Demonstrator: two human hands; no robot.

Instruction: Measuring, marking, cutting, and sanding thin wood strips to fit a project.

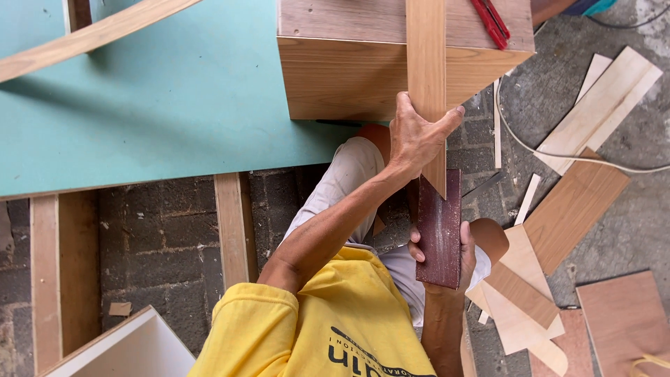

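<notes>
Grey paving stones are showing below a green-topped table, with veneer offcuts lying scattered across the floor to one side. On the table's edge a wooden box is sitting, and a long veneer strip is running over its top and hanging down past its front face. The left hand is pressing the strip against that face, fingers clamped around its edges with the thumb spread wide. Below it, the right hand is gripping a dark red sanding block, fingers wrapped round its sides, the block's upper end touching the strip's pointed lower tip. By the look of it, the strip's loose end is being sanded or trimmed; the next stroke seems to call for a steady left hand and even pressure along the edge. A red tool is lying on the box top.
</notes>
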